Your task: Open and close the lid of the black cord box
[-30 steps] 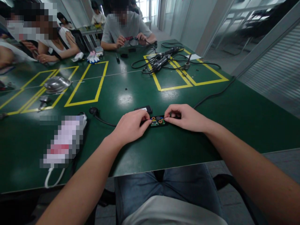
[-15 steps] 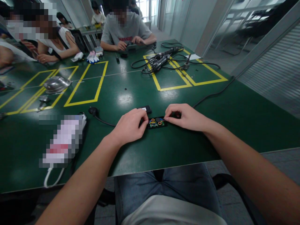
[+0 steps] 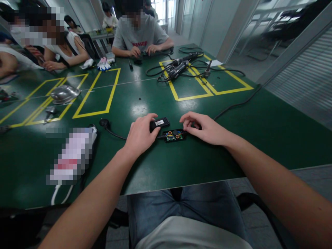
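Observation:
A small black case (image 3: 174,136) with a circuit board, copper coils and coloured wires lies open on the green table. Just behind it, a black cover (image 3: 159,122) with a white label lies at the fingertips of my left hand (image 3: 142,133). The thumb and fingers of that hand are spread around the cover's left end. My right hand (image 3: 198,127) is at the right end of the case, fingers curled but apart, and nothing shows between them. A black cable with a round plug (image 3: 104,123) runs beneath my left hand toward the case.
A pixelated white package (image 3: 72,152) lies at the left. Black tools with tangled cables (image 3: 178,69) lie at the back right by yellow tape outlines. A metal bowl-like part (image 3: 65,94) sits back left. Across the table, a person in a grey shirt (image 3: 141,34) handles something.
My left hand has left the end of the case and opened beside the labelled cover. My right fingers have loosened and lifted slightly from the case's right end.

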A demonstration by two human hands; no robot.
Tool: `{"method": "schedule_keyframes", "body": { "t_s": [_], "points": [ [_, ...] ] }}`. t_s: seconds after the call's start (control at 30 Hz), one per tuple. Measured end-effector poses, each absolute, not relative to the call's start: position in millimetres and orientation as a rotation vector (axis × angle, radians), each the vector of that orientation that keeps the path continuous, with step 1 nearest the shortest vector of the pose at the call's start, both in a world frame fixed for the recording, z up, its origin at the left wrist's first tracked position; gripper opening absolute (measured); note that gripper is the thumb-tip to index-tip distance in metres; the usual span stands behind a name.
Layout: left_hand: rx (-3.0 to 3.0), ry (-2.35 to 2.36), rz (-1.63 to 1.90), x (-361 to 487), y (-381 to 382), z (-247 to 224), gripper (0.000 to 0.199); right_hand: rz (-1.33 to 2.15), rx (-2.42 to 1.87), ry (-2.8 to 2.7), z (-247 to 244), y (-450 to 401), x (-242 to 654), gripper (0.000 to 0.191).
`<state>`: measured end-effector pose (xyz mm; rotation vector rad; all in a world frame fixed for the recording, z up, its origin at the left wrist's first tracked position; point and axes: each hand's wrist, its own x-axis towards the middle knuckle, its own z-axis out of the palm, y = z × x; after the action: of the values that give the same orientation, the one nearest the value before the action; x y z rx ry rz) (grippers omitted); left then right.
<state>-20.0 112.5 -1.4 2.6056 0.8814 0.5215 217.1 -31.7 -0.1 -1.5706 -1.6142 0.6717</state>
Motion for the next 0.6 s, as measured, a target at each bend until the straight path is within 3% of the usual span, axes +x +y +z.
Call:
{"method": "schedule_keyframes", "body": {
  "t_s": [0.2,0.37,0.6],
  "points": [
    [2.617,0.524,0.686,-23.4,101.3,7.0,0.036,0.776,-1.541,-1.539,-3.0,-29.6,221.2,0.025],
    [2.691,0.266,0.490,-22.8,94.1,9.8,0.035,0.740,-1.585,-1.547,-3.1,-29.8,220.0,0.020],
    [2.716,0.306,0.416,-21.0,94.9,5.5,0.036,0.729,-1.611,-1.600,0.2,-29.6,217.3,0.017]
  ]
}}
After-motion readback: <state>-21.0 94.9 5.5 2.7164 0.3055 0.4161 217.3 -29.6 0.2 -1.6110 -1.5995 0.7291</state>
